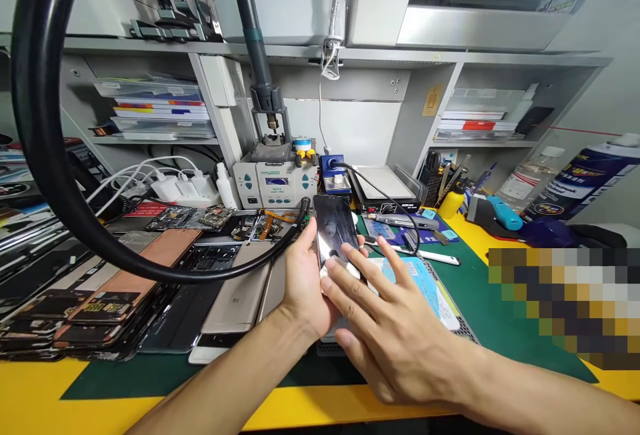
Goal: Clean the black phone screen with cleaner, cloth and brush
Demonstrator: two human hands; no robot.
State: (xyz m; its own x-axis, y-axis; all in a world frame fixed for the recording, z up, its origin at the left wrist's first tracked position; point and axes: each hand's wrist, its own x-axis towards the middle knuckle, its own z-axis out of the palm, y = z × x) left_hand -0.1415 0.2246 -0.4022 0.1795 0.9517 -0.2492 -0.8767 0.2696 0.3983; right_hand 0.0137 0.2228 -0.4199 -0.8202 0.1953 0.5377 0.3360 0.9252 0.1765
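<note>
A dark smartphone [334,221] with a glossy, smudged screen is held up over the bench, its screen toward me. My left hand [306,281] grips it from the left and beneath, thumb along its edge and fingertips showing on the far side. Across the lower screen lies my right hand [387,311], its fingers stretched and spread. Something white [327,273] shows under those fingers, perhaps a tissue; most of it is hidden. Below the hands, a blue and white card [433,291] rests on a dark perforated mat [465,331].
Stacked phone shells and parts [173,255] cover the left side. A black hose [37,121] loops through the near left from a hot air station [275,183]. Behind stands a heating plate [385,185]; a white pen-like tool [440,258] lies right. Bottles [527,178] stand far right.
</note>
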